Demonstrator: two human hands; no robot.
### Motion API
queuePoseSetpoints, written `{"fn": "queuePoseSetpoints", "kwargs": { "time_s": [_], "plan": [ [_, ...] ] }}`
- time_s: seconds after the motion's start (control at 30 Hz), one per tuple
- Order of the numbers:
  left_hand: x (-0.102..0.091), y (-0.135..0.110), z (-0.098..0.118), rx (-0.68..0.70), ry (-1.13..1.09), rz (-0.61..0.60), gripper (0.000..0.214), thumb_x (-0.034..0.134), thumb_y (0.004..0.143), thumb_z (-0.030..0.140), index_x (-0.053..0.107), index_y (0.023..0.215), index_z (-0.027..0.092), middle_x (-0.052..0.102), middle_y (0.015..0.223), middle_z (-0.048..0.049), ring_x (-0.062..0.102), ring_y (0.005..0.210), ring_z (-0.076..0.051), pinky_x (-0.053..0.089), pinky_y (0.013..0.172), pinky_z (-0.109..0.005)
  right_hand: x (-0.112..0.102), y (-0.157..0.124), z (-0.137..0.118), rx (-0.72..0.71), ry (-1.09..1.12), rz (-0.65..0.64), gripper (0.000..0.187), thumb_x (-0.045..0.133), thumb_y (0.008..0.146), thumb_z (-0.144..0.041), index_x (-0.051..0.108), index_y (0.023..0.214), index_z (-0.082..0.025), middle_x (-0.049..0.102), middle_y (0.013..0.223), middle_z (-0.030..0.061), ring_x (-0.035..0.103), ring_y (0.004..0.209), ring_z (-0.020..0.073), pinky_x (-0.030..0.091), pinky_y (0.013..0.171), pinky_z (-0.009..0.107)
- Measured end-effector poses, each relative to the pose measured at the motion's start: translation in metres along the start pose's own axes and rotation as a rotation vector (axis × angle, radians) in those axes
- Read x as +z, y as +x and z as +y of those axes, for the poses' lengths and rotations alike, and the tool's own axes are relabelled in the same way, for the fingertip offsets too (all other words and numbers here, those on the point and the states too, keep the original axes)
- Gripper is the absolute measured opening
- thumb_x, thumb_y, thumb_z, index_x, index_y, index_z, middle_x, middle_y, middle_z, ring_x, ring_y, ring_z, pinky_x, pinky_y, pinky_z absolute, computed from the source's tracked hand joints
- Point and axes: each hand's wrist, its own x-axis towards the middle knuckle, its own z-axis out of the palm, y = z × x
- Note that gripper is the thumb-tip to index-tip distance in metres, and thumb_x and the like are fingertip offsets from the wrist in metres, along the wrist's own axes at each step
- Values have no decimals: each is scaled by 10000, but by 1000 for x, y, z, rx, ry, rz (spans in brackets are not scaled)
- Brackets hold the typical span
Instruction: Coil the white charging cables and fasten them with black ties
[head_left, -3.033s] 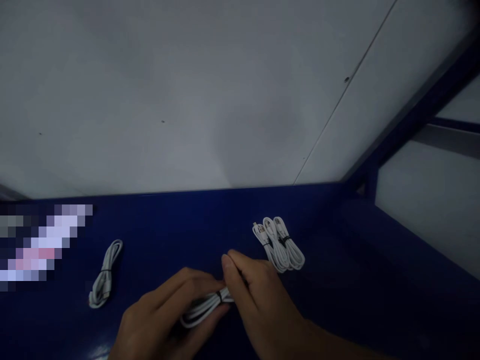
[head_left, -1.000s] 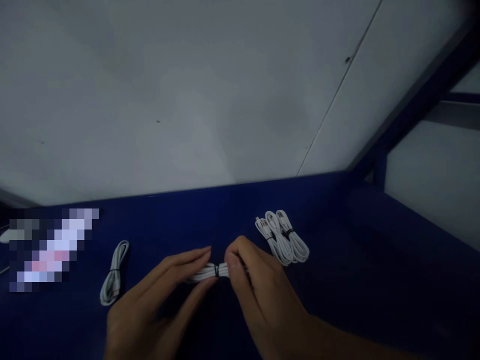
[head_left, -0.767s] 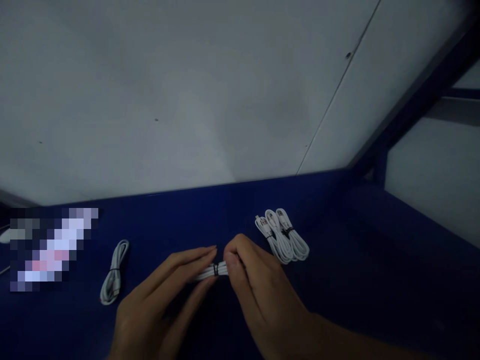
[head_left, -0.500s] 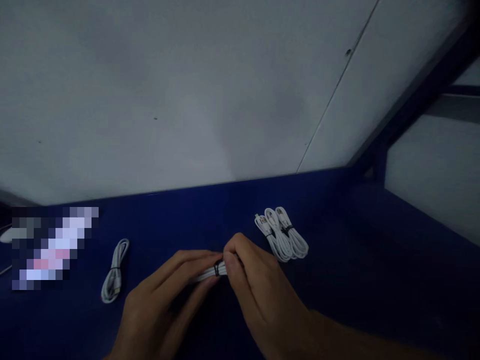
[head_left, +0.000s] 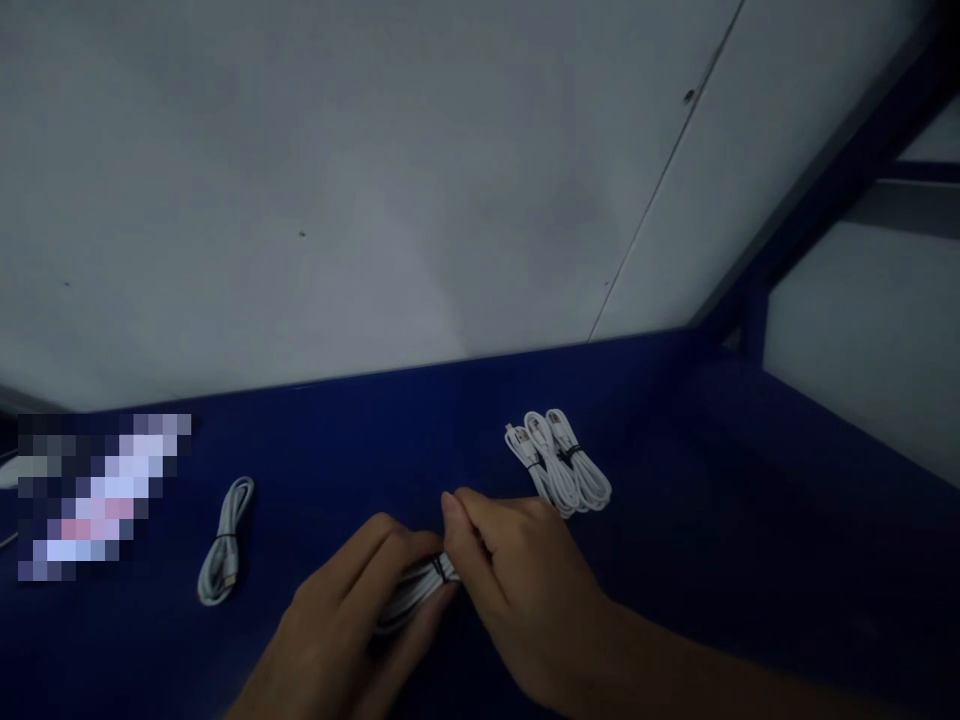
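Note:
Both my hands hold one coiled white cable [head_left: 415, 590] low over the dark blue table [head_left: 375, 440]. My left hand [head_left: 352, 630] is curled round the coil's body. My right hand [head_left: 517, 590] pinches the coil at its thin dark tie, fingertips pressed together; most of the coil is hidden by the fingers. A group of tied white cable coils [head_left: 559, 465] lies just beyond my right hand. A single tied white coil [head_left: 223, 540] rests on the table to the left of my left hand.
A pale grey wall panel [head_left: 375, 200] rises behind the table. A blue frame post [head_left: 825, 190] runs up at the right. A blurred patch [head_left: 97, 495] covers something at the left edge of the table.
Both hands have dropped lower and nearer to me with the coil, which now tilts down to the left. My left fingers have curled tighter round it. The coils on the table have not moved.

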Motion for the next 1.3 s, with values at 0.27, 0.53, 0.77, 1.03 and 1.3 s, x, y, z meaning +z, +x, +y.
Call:
{"fn": "queuePoseSetpoints", "kwargs": {
  "time_s": [0.27,0.53,0.77,1.03,1.3],
  "plan": [
    [-9,2,-2,118,-41,60,262,440,1165,217,630,1322,308,779,1089,-29,794,920,-176,664,767,-202,-3,3,1,-239,14,63,369,448,1132,-226,460,764,-207,477,633,-63,418,524,81,328,537,264],
    [-12,0,1,-105,-170,-14,203,621,1103,274,735,1265,319,790,1046,7,773,880,-164,630,789,-216,0,3,3,-327,69,154,428,462,1101,-154,419,678,-199,412,596,-68,376,507,69,318,539,255],
    [-10,6,10,-299,-365,-90,248,530,1130,393,766,1172,327,779,1004,15,760,893,-182,638,837,-257,-3,5,4,-367,-42,126,369,477,1093,-154,466,726,-192,445,638,-58,398,545,80,319,558,275],
    [-7,4,8,-122,-262,-32,164,554,1108,289,705,1160,328,756,902,34,725,733,-154,591,653,-214,-3,3,4,-364,-65,152,422,492,1097,-184,468,677,-191,454,602,-54,405,516,79,319,543,275],
    [-1,-6,-4,7,-103,50,205,622,1074,225,679,1244,323,811,940,15,779,716,-168,604,659,-230,-9,1,-6,-88,220,58,442,519,1121,-285,436,692,-215,460,600,-59,397,512,86,332,519,269]
  ]
}}
